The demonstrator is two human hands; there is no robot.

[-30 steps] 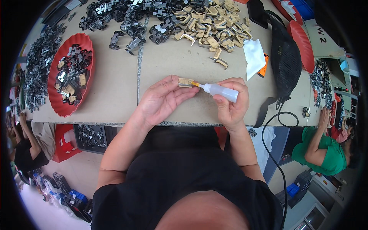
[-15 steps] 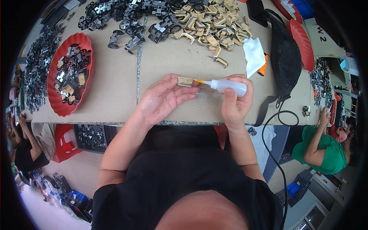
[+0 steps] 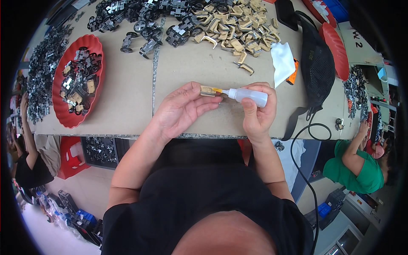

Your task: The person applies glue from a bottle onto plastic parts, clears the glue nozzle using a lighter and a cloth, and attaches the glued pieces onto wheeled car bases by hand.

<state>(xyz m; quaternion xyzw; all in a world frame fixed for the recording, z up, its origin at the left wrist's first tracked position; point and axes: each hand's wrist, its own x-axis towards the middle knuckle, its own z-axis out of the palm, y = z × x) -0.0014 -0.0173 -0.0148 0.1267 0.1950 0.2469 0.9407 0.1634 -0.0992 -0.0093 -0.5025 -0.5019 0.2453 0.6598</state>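
Our left fingers (image 3: 190, 90) pinch 1 tan part (image 3: 207, 91); our right fingers (image 3: 250, 111) grip a bottle (image 3: 251, 97), its tip (image 3: 225, 92) apparently touching the part. Black writing marks a panel (image 3: 364, 50).

A black shirt (image 3: 204, 187) with a rounded neckline (image 3: 221, 209) and short sleeves (image 3: 121, 219) dresses the upper body; the forearms (image 3: 270, 163), left hand (image 3: 180, 106) and right hand (image 3: 257, 117) are bare. More black cloth (image 3: 199, 152) shows beyond the shirt's front.
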